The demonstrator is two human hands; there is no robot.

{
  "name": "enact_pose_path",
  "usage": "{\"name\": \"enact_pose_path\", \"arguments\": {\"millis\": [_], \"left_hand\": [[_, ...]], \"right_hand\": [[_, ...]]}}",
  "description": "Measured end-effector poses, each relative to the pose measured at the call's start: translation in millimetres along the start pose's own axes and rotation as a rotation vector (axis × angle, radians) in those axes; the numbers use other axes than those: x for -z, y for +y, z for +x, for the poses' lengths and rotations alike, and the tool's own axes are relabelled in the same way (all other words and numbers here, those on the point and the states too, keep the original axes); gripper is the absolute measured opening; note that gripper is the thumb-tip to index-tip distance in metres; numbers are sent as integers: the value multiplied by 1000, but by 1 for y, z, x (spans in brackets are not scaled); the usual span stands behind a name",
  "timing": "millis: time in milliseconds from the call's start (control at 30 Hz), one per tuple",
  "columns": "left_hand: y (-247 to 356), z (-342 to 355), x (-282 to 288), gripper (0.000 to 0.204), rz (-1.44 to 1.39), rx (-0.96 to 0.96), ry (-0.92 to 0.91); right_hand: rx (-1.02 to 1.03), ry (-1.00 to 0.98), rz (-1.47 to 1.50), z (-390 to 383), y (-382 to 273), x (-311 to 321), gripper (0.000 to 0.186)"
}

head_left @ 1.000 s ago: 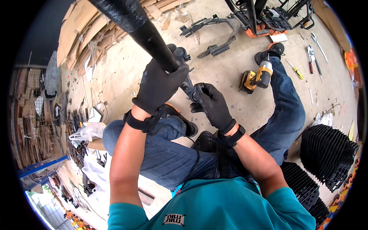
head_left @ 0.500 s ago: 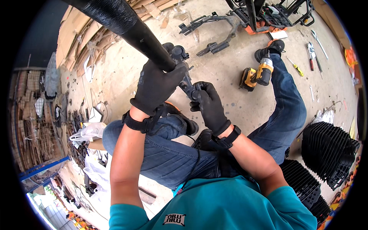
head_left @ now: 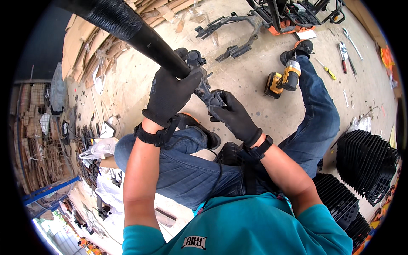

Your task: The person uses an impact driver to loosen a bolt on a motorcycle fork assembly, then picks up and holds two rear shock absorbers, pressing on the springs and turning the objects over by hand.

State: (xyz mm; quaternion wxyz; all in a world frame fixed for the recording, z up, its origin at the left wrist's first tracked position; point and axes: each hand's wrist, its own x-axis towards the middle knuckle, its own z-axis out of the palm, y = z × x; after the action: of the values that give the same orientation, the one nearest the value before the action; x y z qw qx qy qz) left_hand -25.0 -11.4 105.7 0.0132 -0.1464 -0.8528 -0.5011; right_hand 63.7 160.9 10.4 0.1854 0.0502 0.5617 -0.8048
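A thick black tube [head_left: 159,49] slants down from the upper left. Its upper part has a ribbed, shiny surface. At its lower end is a black jointed fitting [head_left: 203,90] with rounded ends and a small lever-like stub. My gloved left hand [head_left: 170,93] is closed round the tube's lower end, its thumb lying by the fitting. With thumb and fingers, my gloved right hand [head_left: 236,117] grips the near end of that fitting at a round part. The fingertips beneath are partly hidden.
A yellow-black cordless driver [head_left: 284,80] rests by my right foot. Farther right lie a screwdriver [head_left: 327,72], pliers [head_left: 342,55] and wrenches. A black bracket frame [head_left: 238,40] lies ahead, near a larger frame [head_left: 293,19]. Ribbed black parts [head_left: 367,163] stand at right; flattened cardboard [head_left: 85,46] lies left.
My right hand has shifted its hold on the fitting's near end, the thumb now stretched along it and the wrist slightly to the right. The left hand keeps its grip on the tube.
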Motion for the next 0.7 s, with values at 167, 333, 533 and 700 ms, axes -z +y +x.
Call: {"name": "enact_pose_path", "arguments": {"millis": [167, 333, 533, 700], "left_hand": [[5, -2, 0, 58, -42, 33, -7], [10, -1, 0, 57, -66, 97, -10], [9, -1, -1, 55, -79, 98, -22], [9, -3, 2, 55, -103, 154, -48]], "right_hand": [[-63, 40, 111, 5, -5, -3, 39], [-19, -17, 158, 1, -5, 0, 35], [-15, -29, 68, 3, -2, 4, 39], [11, -103, 1, 2, -3, 11, 45]]}}
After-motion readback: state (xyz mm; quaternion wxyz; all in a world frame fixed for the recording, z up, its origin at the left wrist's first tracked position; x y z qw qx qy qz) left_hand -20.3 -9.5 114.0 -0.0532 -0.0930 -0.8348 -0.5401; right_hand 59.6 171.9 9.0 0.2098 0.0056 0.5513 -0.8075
